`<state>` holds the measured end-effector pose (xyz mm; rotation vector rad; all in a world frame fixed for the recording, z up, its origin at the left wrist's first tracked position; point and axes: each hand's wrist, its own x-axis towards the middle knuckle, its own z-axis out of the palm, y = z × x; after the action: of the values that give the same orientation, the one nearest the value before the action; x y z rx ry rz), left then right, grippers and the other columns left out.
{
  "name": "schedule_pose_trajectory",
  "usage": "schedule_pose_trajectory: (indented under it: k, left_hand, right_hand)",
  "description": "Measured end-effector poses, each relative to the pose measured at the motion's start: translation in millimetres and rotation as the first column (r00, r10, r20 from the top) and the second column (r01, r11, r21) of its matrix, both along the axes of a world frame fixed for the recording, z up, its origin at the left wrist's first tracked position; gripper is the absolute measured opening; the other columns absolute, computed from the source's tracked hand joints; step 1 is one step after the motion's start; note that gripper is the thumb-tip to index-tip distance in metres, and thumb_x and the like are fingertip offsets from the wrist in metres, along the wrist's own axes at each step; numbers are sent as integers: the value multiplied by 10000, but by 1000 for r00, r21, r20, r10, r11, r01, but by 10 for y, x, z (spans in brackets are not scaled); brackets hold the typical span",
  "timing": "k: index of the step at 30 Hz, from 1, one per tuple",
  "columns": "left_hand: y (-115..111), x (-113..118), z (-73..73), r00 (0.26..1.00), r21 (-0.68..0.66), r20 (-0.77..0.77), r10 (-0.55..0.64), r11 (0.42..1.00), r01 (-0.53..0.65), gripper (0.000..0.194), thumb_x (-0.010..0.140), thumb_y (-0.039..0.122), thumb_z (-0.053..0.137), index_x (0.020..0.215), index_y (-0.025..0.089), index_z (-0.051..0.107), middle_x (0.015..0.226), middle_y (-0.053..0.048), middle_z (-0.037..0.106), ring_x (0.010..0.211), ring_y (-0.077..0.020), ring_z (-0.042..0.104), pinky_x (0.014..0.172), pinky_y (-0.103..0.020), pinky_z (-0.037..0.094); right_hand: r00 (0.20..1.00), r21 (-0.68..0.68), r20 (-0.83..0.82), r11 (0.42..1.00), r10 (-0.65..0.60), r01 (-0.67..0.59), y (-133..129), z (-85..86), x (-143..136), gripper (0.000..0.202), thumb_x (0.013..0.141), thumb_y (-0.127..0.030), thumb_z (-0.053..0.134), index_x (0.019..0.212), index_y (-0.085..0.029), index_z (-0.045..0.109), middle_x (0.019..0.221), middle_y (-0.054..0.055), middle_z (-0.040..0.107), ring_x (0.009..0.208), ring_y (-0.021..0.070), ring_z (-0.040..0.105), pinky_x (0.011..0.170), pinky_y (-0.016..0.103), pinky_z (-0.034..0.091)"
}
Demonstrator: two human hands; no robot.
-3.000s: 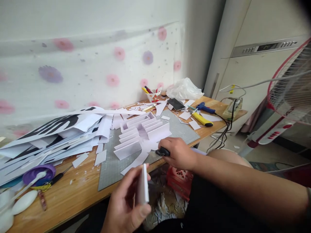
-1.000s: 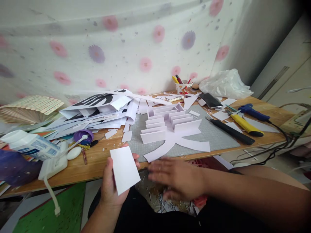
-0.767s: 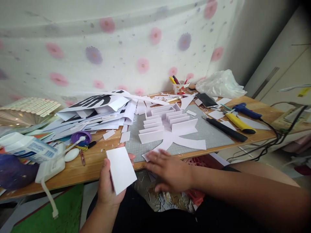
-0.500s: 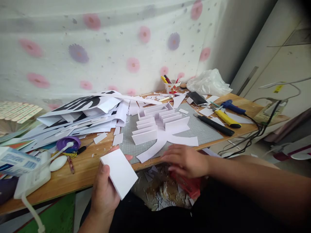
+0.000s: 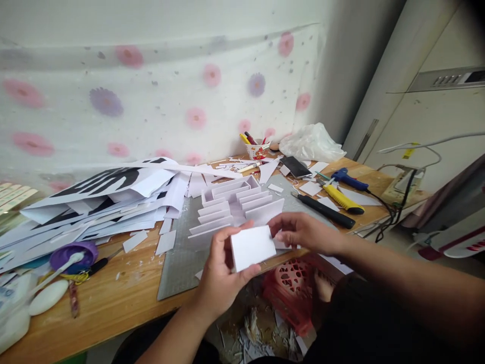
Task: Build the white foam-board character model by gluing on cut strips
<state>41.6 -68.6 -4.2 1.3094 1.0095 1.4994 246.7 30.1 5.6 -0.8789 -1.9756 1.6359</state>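
My left hand (image 5: 223, 268) grips a small white rectangular block (image 5: 253, 247), which looks like stacked card pieces, above the table's front edge. At the block's right end is my right hand (image 5: 299, 233), its fingers curled and pressed together near the corner; whether they pinch anything is hidden. Behind both hands a white card structure (image 5: 237, 194) with several upright strips stands on the grey cutting mat (image 5: 178, 268). The hands cover its front part.
Paper sheets (image 5: 94, 202) are piled at the left, near a purple lid (image 5: 64, 255). A black-handled tool (image 5: 326, 211), a yellow cutter (image 5: 343, 198) and a blue glue gun (image 5: 348, 179) lie at the right. A red basket (image 5: 290, 293) sits below.
My left hand has carried the block up and to the right, turning it. My right hand has come to the block's right end. The head view has shifted.
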Motion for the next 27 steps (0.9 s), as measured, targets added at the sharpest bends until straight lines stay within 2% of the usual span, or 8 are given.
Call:
schedule_pose_trajectory:
  k: [2,4,8,10,14,17,22,27]
  left_hand:
    - [199,45,-25,993,38,-107,-50,998,54,501,693,142,728,1100,248,456,1322,-127,531,1174,-256,522,923,-346,431]
    - [374,70,-66,977,25,-198,-76,996,82,513,721,149,703,1146,260,437,1278,-110,558,1118,-236,556,889,-329,448]
    - [560,119,-166,963,-31,-266,-45,999,38,554,725,186,704,1193,262,419,994,-50,645,842,-182,618,728,-274,486]
    - [586,135,-213,967,-33,-250,-43,999,36,555,735,185,691,1207,253,407,965,-44,642,822,-174,616,726,-275,489]
    - [614,105,-286,969,-19,-239,-62,998,59,553,793,203,626,1291,246,388,1099,-89,630,903,-189,638,812,-311,492]
    - [628,51,-320,937,43,-347,38,999,-25,484,842,220,559,1308,242,429,1062,-84,658,913,-187,644,854,-325,479]
    - [612,26,-381,785,199,-566,251,966,-166,318,832,203,537,1132,255,630,972,-60,715,916,-216,652,855,-340,470]
    - [623,54,-422,777,196,-588,224,972,-131,409,810,141,490,1184,254,614,1023,-63,714,921,-228,670,850,-358,491]
  right_hand:
    - [995,-63,-61,995,-83,79,203,28,71,302,708,-339,716,911,-149,597,737,-14,586,555,68,493,496,202,422]
    - [983,-83,-114,987,-145,136,341,52,139,282,674,-311,741,860,-151,603,710,-24,573,580,75,513,505,202,438]
    - [969,-83,-108,973,-223,215,442,42,189,314,661,-302,743,917,-169,617,777,-10,602,664,100,555,530,216,469]
    - [975,-63,-74,977,-209,204,460,5,178,303,663,-313,732,901,-161,624,763,-8,607,635,95,553,540,226,471]
    - [974,158,5,961,-229,225,531,-81,167,242,711,-370,649,804,-149,622,660,-6,591,586,98,535,567,248,462]
    - [952,346,70,902,-298,256,591,-119,189,193,731,-346,601,800,-167,627,635,-9,582,592,112,528,569,251,434]
    - [914,503,151,825,-377,258,598,-148,233,108,723,-245,603,798,-200,666,660,-12,613,626,135,541,634,274,413]
    - [881,584,203,775,-428,242,584,-172,252,107,732,-236,605,806,-209,678,688,-5,646,654,150,570,655,277,414]
